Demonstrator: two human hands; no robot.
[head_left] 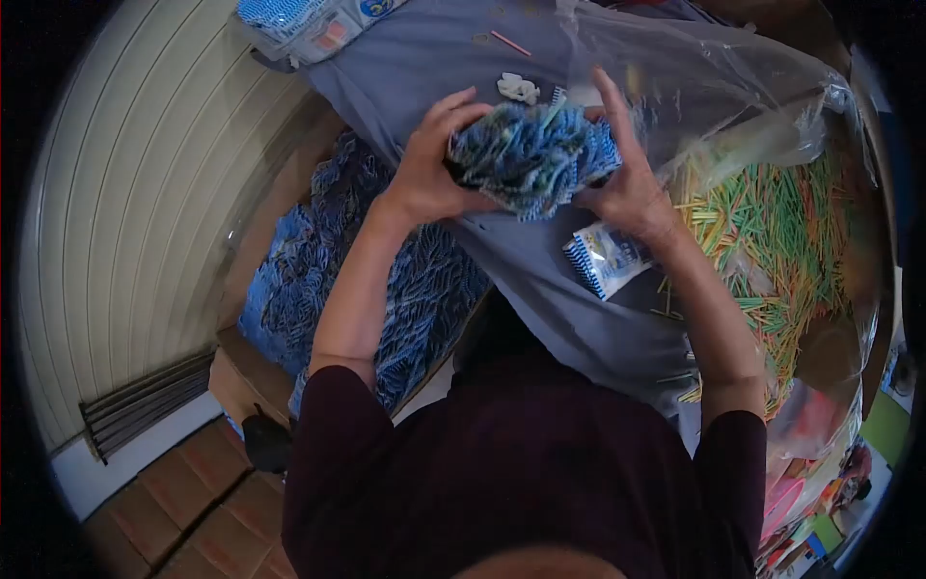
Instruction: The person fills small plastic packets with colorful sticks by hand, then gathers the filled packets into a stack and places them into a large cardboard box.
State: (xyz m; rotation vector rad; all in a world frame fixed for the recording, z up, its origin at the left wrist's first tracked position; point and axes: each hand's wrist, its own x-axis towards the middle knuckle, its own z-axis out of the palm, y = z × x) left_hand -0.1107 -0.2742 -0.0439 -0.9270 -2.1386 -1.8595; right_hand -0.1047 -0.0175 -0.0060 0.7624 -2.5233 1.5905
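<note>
Between my two hands is a thick bunch of small blue-and-white striped packets (535, 159), their crimped edges bunched together. My left hand (434, 159) presses the left side of the bunch, fingers curved around it. On the other side, my right hand (627, 179) grips it with the thumb and fingers, one finger pointing up. A single packet (608, 259) with a blue striped end lies on the grey cloth (540, 280), just below my right hand. Beyond the bunch sits a crumpled white scrap (518, 88).
At left, a cardboard box (280, 188) holds many similar blue packets (318, 270). A plastic-lined carton at right contains thin yellow, green and orange sticks (772, 232). Clear plastic sheeting (714, 68) drapes over the cloth's far right. A striped bag (318, 24) lies at the far left.
</note>
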